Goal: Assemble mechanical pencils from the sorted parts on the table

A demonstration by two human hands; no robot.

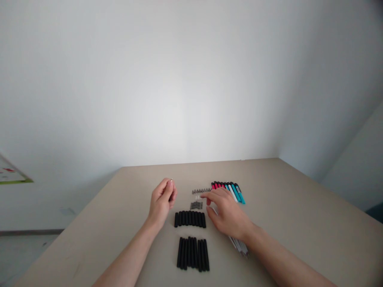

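The left hand (163,199) is raised off the surface (299,207), fingertips pinched on a tiny part (171,180) that glints at the top. The right hand (229,215) is loose and holds nothing. Its forefinger is stretched leftward, the tip just beside the white bits (197,197), so it is the nearer hand.

These bits lie between a row of grey tips (201,191) behind and the springs (196,205) in front, all close-set. Nearer the person are two rows of black barrels (190,219) (193,253), long axes running away from the body. Coloured pens (230,189) lie just beyond the right hand, and thin refills (241,247) lie under its wrist. There is open room far left and far right, with the edges well apart from everything.
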